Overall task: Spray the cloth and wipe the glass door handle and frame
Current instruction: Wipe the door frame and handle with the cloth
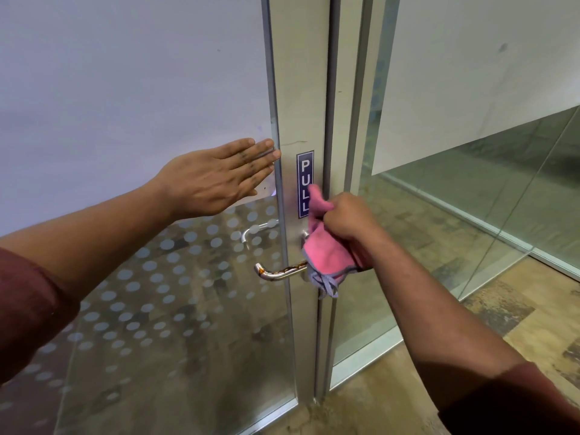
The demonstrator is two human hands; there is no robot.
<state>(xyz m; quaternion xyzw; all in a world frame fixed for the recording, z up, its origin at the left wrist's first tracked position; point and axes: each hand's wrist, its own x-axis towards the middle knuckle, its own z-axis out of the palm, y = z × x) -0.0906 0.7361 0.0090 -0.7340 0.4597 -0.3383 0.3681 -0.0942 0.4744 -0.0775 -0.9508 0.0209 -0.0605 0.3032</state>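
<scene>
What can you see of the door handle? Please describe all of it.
The handle is a metal lever, shiny silver, with brown rust-like stains along it. It lies about level, its free end curving back toward the glass. Its base on the frame is covered by the pink cloth, bunched in the right hand. A second handle shows through the glass, above it. The left hand rests flat on the glass, apart from it.

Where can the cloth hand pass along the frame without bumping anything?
Free: the bare cream metal door frame above the blue PULL sticker. Crowded: sticker, rusty steel lever handle, pink cloth in right hand; flat left hand borders the edge.
</scene>
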